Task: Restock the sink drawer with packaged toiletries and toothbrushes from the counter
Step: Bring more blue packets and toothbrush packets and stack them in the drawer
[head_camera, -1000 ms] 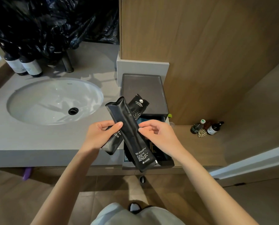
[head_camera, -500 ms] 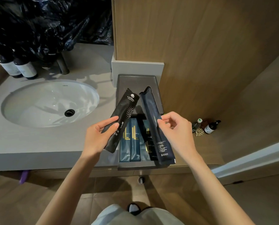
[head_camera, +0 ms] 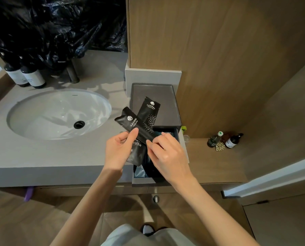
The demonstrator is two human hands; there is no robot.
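Note:
My left hand (head_camera: 119, 150) grips a black toothbrush packet (head_camera: 148, 112) that points up and to the right. A second black packet (head_camera: 130, 121) lies slantwise across it. My right hand (head_camera: 167, 155) pinches the second packet's lower end, and my left thumb rests on it. Both hands hover over the open dark drawer (head_camera: 144, 181) of a small box at the counter's right end. Blue-grey packaged items (head_camera: 139, 172) lie inside the drawer, mostly hidden by my hands.
The box's tray top (head_camera: 155, 96) is bare. A white sink (head_camera: 59, 112) sits to the left, with two dark bottles (head_camera: 32, 79), a faucet (head_camera: 73, 75) and a black plastic bag (head_camera: 50, 23) behind it. Small bottles (head_camera: 234, 141) stand on the wooden ledge at right.
My right hand has brought its packet leftward from over the drawer's right side, and it now crosses the left hand's packet with the logo side up. The hands have closed together.

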